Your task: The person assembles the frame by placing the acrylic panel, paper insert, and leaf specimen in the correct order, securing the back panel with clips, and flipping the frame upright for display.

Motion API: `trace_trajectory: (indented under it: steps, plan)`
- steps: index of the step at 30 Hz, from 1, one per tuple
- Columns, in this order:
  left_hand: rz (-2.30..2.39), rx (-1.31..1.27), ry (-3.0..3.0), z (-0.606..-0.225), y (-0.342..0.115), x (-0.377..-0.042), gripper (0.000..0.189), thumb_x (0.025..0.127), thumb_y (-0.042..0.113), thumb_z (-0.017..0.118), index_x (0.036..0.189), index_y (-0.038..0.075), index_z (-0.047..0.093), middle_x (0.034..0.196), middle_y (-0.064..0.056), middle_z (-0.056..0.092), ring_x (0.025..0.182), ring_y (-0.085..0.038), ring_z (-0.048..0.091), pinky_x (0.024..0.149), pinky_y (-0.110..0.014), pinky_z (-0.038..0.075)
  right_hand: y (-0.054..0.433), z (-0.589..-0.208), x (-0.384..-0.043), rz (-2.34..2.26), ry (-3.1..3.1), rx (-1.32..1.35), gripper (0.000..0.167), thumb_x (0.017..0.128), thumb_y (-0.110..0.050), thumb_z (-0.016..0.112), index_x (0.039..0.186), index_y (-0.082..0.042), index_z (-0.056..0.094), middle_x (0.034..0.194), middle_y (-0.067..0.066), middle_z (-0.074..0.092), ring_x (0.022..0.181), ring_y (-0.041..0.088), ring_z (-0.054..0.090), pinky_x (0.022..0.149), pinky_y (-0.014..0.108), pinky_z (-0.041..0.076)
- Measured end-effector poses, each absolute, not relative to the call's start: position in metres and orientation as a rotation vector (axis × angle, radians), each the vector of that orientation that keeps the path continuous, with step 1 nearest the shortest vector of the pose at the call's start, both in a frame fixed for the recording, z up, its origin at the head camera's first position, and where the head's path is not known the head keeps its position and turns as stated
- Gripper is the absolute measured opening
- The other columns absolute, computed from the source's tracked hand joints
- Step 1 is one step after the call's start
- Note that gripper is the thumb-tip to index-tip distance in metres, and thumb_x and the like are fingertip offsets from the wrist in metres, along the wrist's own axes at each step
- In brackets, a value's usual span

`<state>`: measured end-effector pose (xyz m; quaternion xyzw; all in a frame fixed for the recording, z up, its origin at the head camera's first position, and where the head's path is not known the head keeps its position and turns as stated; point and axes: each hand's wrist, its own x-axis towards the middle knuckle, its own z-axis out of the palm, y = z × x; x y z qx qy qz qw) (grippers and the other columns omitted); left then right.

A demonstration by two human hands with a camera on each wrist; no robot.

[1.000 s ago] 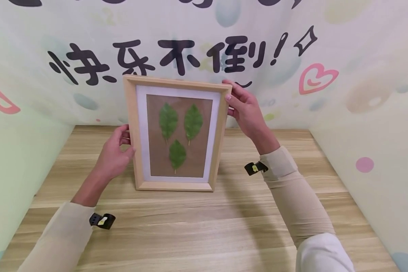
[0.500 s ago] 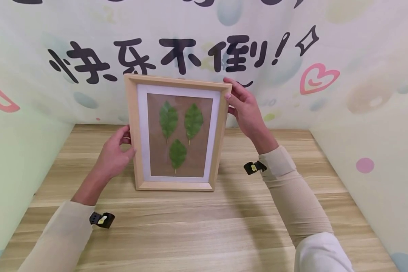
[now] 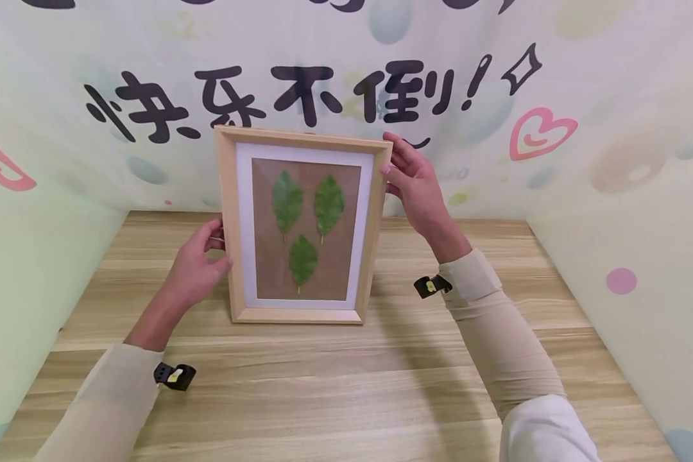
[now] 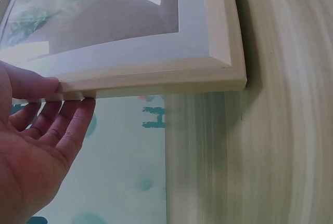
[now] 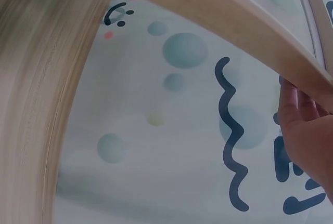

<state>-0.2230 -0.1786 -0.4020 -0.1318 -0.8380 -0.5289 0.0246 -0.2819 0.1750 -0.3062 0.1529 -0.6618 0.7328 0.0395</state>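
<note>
A light wooden picture frame (image 3: pixel 296 316) stands on the table, leaning slightly back. Inside its white mat, three green leaves (image 3: pixel 303 259) lie on a brown backing. My left hand (image 3: pixel 193 266) holds the frame's left side about halfway up; in the left wrist view its thumb (image 4: pixel 39 84) is on the front edge and the fingertips touch the outer side. At the upper right corner my right hand (image 3: pixel 418 192) grips the side, thumb in front and fingers reaching behind. The right wrist view shows its fingers (image 5: pixel 299 104) against the frame's edge.
The wood-grain table (image 3: pixel 300 391) runs back to a printed wall cloth (image 3: pixel 323 38) with black lettering, close behind the picture frame. Pale side walls (image 3: pixel 629 192) with coloured dots enclose the table left and right.
The picture frame's upper left edge and my left hand have shifted very slightly to the right. Both hands keep their hold, and the frame's base stays in place.
</note>
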Motion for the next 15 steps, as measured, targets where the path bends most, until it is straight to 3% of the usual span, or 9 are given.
trace_trajectory:
  steps: [15]
  plan:
    - [-1.727,-0.445,-2.511,-0.4027,-0.1731,-0.2160,0.062,0.085,-0.017,0.053,0.142,-0.009,0.029,0.125,-0.025,0.046,0.108,-0.027,0.048,0.076,-0.010,0.049,0.1763,-0.2991,-0.2746,2.272,-1.937,0.530,0.051,0.094,0.008,0.049,0.144,-0.003,0.042,0.138,0.014,0.052,0.116,0.025,0.054,0.083,0.027,0.053]
